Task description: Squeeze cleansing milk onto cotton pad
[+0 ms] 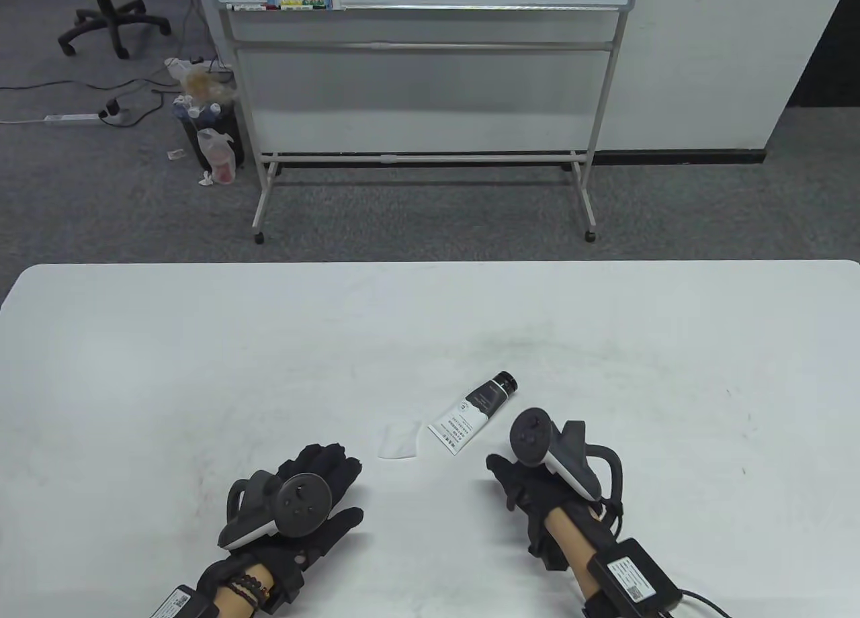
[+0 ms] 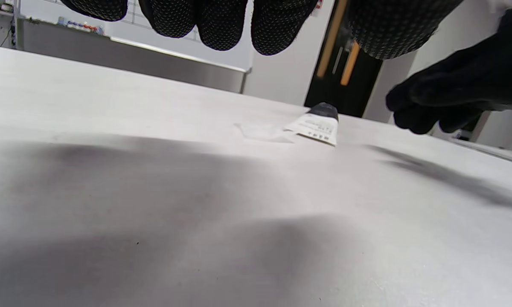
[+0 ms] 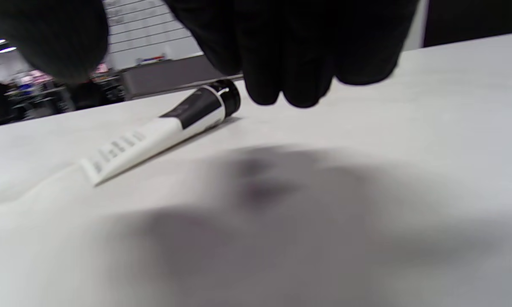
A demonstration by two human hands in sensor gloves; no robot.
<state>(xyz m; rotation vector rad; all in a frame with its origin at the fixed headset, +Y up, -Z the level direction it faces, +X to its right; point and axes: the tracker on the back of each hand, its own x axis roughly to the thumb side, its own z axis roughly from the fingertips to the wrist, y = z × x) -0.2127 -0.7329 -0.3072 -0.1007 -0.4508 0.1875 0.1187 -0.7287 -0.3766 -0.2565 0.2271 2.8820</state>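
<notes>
The tube of cleansing milk [image 1: 474, 411] lies on its side on the white counter [image 1: 201, 349], its black cap [image 1: 505, 381] pointing away from you and to the right, its flat crimped end toward you. The cotton pad [image 1: 399, 442], white and hard to make out against the surface, lies just beside that crimped end on its left; whether the two touch cannot be told. Your right hand [image 1: 531, 483] hovers above the counter, near the tube on its near right side, and holds nothing; its fingers [image 3: 290, 64] hang loosely curled, apart from the tube. Your left hand [image 1: 306, 497] is lower left of the pad, palm down, fingers [image 2: 222, 21] spread out, also holding nothing; whether it rests on the counter is unclear. You seem to be at the very start: the reach for the tube, with the cap on and nothing squeezed yet. Next, you likely need to bring the right hand over the tube's middle, grip it around the body, and lift it so the left hand can deal with the cap, before you aim the nozzle over the pad.
</notes>
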